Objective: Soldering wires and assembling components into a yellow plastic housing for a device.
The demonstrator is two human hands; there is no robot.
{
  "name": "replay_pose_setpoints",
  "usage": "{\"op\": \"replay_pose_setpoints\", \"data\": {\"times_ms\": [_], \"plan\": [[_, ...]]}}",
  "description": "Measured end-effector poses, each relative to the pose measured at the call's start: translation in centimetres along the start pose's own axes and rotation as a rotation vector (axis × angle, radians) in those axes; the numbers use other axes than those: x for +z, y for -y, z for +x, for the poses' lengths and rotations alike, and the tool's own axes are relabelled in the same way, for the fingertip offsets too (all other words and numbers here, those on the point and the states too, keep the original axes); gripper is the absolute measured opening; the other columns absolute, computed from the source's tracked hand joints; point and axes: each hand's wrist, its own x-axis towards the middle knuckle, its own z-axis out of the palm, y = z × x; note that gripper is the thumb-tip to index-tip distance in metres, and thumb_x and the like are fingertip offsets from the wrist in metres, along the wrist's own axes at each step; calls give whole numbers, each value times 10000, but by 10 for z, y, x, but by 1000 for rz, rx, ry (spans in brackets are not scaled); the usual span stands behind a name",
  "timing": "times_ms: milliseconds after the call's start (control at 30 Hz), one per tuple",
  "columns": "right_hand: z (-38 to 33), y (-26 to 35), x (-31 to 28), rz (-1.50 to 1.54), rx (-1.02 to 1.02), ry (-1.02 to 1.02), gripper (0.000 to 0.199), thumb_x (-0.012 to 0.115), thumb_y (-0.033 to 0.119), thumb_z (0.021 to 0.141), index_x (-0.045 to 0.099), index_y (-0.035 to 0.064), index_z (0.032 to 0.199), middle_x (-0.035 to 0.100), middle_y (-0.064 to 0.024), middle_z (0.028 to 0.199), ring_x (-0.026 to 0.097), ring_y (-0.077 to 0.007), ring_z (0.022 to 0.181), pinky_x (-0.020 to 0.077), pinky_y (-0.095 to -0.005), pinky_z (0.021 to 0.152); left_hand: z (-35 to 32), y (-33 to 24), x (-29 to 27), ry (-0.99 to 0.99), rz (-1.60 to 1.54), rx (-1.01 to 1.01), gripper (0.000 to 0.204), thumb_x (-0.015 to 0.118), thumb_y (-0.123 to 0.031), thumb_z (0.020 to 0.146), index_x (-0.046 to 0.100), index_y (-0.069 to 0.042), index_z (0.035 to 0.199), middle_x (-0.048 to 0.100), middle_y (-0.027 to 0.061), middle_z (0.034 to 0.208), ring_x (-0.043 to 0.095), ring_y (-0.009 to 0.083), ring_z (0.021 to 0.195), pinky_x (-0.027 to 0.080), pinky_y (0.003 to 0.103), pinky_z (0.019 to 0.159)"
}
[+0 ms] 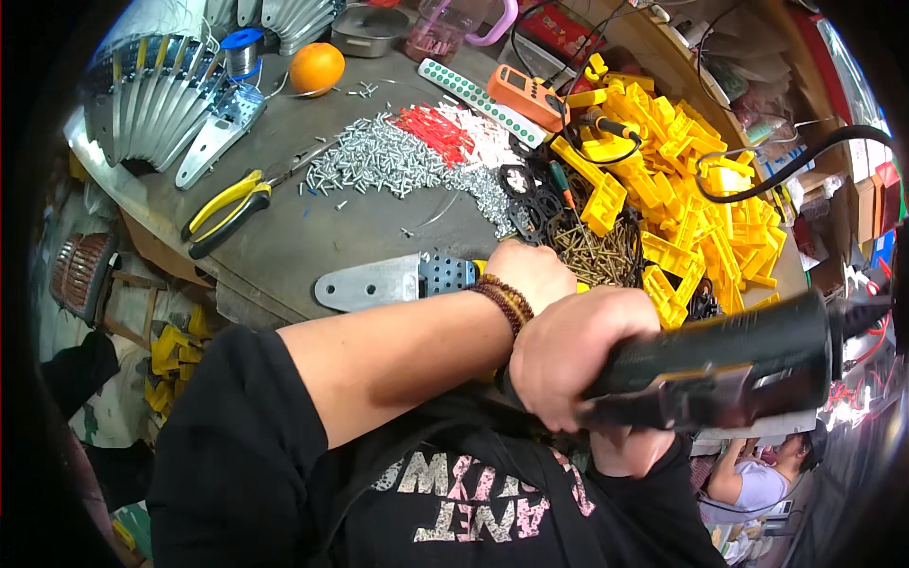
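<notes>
The right hand (pixel 573 355) is wrapped tight around the dark body of a power tool (pixel 720 364), which lies level and runs toward the right rim, its black cord (pixel 805 161) arching up over the bench. The left hand (pixel 530 270), a beaded bracelet (pixel 504 301) at its wrist, presses down on the near end of a flat metal plate (pixel 383 281); whether its fingers curl under the plate cannot be told, since the hand's back hides them.

The plate lies close to the near edge of the grey workbench (pixel 312 237), with bare bench beyond it up to a heap of silver screws (pixel 379 161). Left of the plate sit yellow-handled pliers (pixel 227 208). Right of it a pile of yellow plastic parts (pixel 682 189) crowds the bench to its far edge. The tool's tip is hidden behind the right fist.
</notes>
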Motion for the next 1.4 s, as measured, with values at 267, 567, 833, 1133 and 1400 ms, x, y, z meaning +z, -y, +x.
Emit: {"op": "replay_pose_setpoints", "data": {"times_ms": [267, 567, 833, 1133, 1400], "plan": [[24, 48, -51, -174, -146, 105, 309, 713, 311, 836, 556, 53, 771, 608, -85, 656, 606, -228, 589, 507, -328, 563, -87, 20, -23, -64, -124, -168, 378, 629, -355, 883, 637, -117, 1176, 617, 142, 1027, 590, 333, 1029, 472, 447, 877], [16, -18, -81, -472, 156, -362, 509, 806, 331, 681, 488, 32, 942, 554, -60, 665, 568, -206, 568, 479, -350, 570, -89, 36, -40, 16, -451, -247, 479, 697, -468, 821, 693, -69, 1086, 580, 130, 886, 602, 312, 885, 479, 396, 785], [37, 8, -65, -235, 105, -329, 533, 792, 442, 765, 484, 87, 1015, 574, -10, 697, 583, -174, 565, 477, -336, 591, -87, 51, -28, -13, -512, -195, 480, 735, -419, 800, 680, -54, 1107, 574, 136, 880, 603, 321, 846, 479, 398, 754], [31, -7, -67, -259, 159, -488, 556, 843, 415, 705, 467, 103, 971, 581, -11, 694, 574, -167, 569, 465, -314, 586, -86, 50, -28, 6, -537, -197, 489, 702, -480, 806, 686, -73, 1077, 549, 127, 850, 588, 317, 822, 463, 401, 725], [32, -24, -82, -170, 103, -335, 554, 856, 446, 687, 498, 109, 943, 591, -14, 691, 583, -174, 555, 467, -313, 567, -84, 52, -24, 9, -520, -188, 459, 672, -477, 822, 681, -63, 1022, 545, 137, 841, 577, 326, 833, 455, 415, 732]]}}
